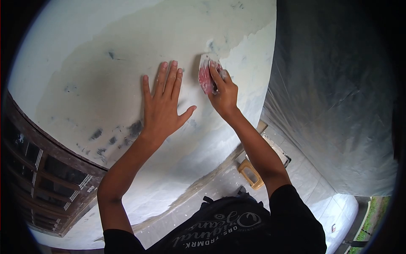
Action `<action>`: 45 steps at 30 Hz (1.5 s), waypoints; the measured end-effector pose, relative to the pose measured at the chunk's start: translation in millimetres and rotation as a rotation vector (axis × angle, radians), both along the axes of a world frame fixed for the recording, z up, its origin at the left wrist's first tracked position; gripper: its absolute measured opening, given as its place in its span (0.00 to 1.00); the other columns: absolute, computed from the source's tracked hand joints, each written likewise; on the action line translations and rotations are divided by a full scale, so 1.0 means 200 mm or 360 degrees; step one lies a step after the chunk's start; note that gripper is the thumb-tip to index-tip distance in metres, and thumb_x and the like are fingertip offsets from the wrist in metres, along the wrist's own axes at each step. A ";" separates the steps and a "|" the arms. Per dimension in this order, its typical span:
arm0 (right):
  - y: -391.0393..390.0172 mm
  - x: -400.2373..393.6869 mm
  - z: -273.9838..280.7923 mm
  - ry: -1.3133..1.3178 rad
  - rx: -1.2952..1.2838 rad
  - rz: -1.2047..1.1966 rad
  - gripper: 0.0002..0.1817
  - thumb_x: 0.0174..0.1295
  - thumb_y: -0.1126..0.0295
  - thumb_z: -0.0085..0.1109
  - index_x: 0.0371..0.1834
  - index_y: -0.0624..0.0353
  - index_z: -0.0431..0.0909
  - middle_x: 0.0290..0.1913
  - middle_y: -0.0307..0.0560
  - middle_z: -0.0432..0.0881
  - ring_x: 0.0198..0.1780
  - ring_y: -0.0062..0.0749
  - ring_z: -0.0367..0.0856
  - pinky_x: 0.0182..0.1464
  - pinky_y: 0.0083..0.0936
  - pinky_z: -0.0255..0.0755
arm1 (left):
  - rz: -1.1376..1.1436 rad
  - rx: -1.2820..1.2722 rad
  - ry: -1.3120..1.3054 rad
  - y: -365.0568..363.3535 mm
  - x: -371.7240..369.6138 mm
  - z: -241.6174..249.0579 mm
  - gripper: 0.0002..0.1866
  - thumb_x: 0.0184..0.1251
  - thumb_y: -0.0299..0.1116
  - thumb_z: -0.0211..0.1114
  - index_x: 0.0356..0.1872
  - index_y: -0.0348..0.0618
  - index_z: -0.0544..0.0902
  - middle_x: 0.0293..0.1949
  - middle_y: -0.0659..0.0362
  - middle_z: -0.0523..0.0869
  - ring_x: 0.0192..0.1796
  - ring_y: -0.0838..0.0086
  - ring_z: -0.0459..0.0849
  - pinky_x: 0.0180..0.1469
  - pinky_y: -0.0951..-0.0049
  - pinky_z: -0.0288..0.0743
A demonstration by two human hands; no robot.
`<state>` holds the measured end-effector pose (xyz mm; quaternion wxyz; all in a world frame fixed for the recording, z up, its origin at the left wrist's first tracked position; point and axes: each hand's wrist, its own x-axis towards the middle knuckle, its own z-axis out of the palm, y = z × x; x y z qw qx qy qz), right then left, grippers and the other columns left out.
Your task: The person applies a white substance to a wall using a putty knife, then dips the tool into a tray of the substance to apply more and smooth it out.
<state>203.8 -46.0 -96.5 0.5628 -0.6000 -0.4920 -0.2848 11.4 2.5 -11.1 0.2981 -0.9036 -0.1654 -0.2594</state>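
Note:
My left hand [163, 101] lies flat against the pale wall [97, 80], its fingers spread and pointing up, with nothing in it. To its right, my right hand [222, 86] grips a flat red and whitish tool [204, 76] smeared with pale material. The tool rests on or very near the wall; its exact contact is hidden. Around my left hand the wall has a large damp-looking beige area with dark patches. A whiter area with a ragged border lies to the right of the tool.
A dark wooden window frame [55, 148] with panes is at the lower left. Plastic sheeting [334, 93] hangs on the right. Below are a yellow stool [251, 174], a tray-like object [277, 150] and a tiled floor [302, 167]. Grass shows at the lower right.

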 end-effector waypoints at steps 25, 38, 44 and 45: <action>0.11 -0.12 -0.41 -0.0221 -0.0150 -0.0077 0.45 0.35 0.80 0.70 0.67 0.51 0.71 0.56 0.71 0.75 0.31 0.48 0.85 0.31 0.33 0.80 | 0.0136 -0.0039 -0.0034 -0.04 -0.08 -0.01 0.52 0.57 0.62 0.64 0.73 0.32 0.57 0.78 0.48 0.49 0.81 0.59 0.44 0.74 0.36 0.37; 0.14 -0.07 -0.06 -0.0256 -0.0082 -0.0133 0.42 0.35 0.80 0.70 0.64 0.53 0.74 0.51 0.60 0.78 0.28 0.45 0.83 0.29 0.31 0.79 | 0.0103 -0.0037 -0.0064 -0.02 -0.07 -0.03 0.52 0.57 0.63 0.63 0.73 0.31 0.59 0.78 0.49 0.50 0.81 0.59 0.44 0.74 0.37 0.37; 0.04 -0.12 -0.42 -0.0203 -0.0163 0.0015 0.45 0.36 0.79 0.70 0.67 0.51 0.72 0.52 0.64 0.78 0.29 0.46 0.83 0.29 0.34 0.79 | 0.0088 -0.0087 -0.0038 -0.02 -0.08 -0.05 0.53 0.57 0.63 0.64 0.73 0.32 0.58 0.78 0.48 0.50 0.81 0.59 0.44 0.74 0.38 0.37; 0.03 -0.11 -0.40 -0.0211 -0.0020 0.0089 0.45 0.36 0.79 0.71 0.67 0.51 0.72 0.52 0.64 0.78 0.29 0.46 0.83 0.30 0.33 0.79 | 0.0080 -0.0080 -0.0040 -0.02 -0.07 -0.05 0.53 0.57 0.63 0.64 0.73 0.32 0.58 0.78 0.48 0.50 0.81 0.59 0.44 0.74 0.38 0.37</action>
